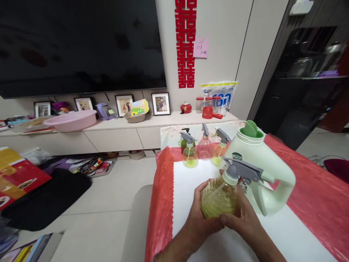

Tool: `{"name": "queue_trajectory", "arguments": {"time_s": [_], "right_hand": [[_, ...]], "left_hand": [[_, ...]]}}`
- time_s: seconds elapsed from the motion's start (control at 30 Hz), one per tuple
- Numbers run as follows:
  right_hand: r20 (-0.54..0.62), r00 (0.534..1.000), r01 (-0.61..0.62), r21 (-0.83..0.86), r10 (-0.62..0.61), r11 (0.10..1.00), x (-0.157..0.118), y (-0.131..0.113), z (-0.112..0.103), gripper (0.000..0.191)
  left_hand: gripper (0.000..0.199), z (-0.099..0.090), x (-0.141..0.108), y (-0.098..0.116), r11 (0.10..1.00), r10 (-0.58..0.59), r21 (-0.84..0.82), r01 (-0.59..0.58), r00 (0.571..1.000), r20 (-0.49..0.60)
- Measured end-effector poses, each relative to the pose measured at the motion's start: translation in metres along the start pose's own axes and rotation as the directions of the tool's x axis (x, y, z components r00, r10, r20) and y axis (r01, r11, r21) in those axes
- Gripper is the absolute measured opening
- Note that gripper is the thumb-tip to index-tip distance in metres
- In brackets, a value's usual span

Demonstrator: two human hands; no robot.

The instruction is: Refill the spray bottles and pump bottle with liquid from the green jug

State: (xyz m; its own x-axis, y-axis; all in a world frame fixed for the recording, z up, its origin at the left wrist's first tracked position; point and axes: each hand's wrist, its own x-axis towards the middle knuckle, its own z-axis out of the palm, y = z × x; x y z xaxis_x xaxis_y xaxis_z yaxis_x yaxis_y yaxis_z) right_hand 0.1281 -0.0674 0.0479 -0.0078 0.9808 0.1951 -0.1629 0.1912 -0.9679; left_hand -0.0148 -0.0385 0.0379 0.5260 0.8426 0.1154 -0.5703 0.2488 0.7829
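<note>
A clear spray bottle (219,200) with yellow-green liquid and a grey trigger head is held above the white table sheet, tilted a little. My left hand (200,218) wraps round its left side, and my right hand (244,218) grips the right side and base. Right behind it stands a large pale green jug (272,167), its mouth uncovered and a green scoop-like piece (250,129) in the opening. Farther back are a spray bottle with yellow liquid (190,156), a pink spray bottle (204,147), an orange-tinted spray bottle (219,151) and a dark green pump bottle (184,143).
The table has a red cover (163,203) under the white sheet (188,182). Behind it, a long cabinet (117,136) carries photo frames, a pink basin (76,120), red-lidded jars (199,104) and a plastic bag (231,91). A grey seat (139,222) borders the table's left side.
</note>
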Motion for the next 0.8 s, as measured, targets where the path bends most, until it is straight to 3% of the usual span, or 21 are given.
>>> {"name": "queue_trajectory", "arguments": {"time_s": [0.2, 0.3, 0.47, 0.8], "right_hand": [[-0.084, 0.996, -0.028, 0.043, 0.031, 0.999, -0.001, -0.012, 0.004, 0.091], [-0.120, 0.993, -0.005, 0.118, 0.019, 0.993, -0.003, -0.017, 0.002, 0.100], [-0.137, 0.991, 0.018, 0.101, -0.004, 0.995, -0.006, -0.021, -0.003, 0.119], [-0.091, 0.995, -0.026, 0.169, 0.042, 0.985, -0.012, -0.029, -0.006, 0.128]], "left_hand": [[0.108, -0.002, -0.002, 0.003, 0.994, -0.019, -0.103, 0.033, 0.992, 0.128], [0.096, 0.000, -0.001, 0.001, 0.985, -0.031, -0.168, 0.048, 0.994, 0.101], [0.075, 0.002, 0.000, 0.004, 0.979, -0.091, -0.176, 0.101, 0.994, 0.061], [0.074, 0.001, -0.001, 0.008, 0.960, -0.213, -0.150, 0.237, 0.964, 0.159]]}}
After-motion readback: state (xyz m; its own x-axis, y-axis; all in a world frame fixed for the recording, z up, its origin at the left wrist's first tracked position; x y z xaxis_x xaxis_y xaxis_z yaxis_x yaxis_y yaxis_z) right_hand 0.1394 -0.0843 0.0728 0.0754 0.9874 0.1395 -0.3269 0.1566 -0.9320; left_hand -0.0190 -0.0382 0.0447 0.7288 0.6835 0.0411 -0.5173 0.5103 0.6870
